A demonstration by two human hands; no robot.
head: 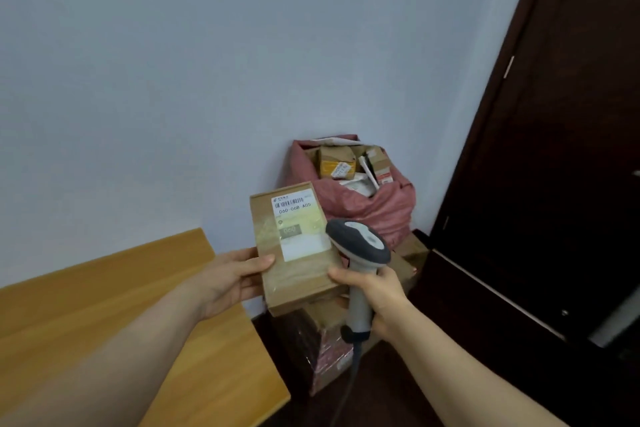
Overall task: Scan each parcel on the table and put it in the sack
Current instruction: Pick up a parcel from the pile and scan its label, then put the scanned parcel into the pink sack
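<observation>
Nearest, the wooden bench (104, 322) is seen at lower left. Beyond its edge a cardboard parcel (294, 253) is held by the left hand (228, 277), its grip pinching the parcel's side. A barcode scanner (360, 253) is clasped by the right hand (377, 298), grip curled round its handle. Behind, the pink sack (381, 208) is partly hidden by both; cartons (325, 350) are stacked beneath.

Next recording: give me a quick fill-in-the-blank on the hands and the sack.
1. The left hand holds a labelled cardboard ____.
2. The right hand grips a grey barcode ____ by its handle.
3. The pink sack has its mouth ____, with boxes showing inside.
Missing: parcel, scanner, open.
</observation>
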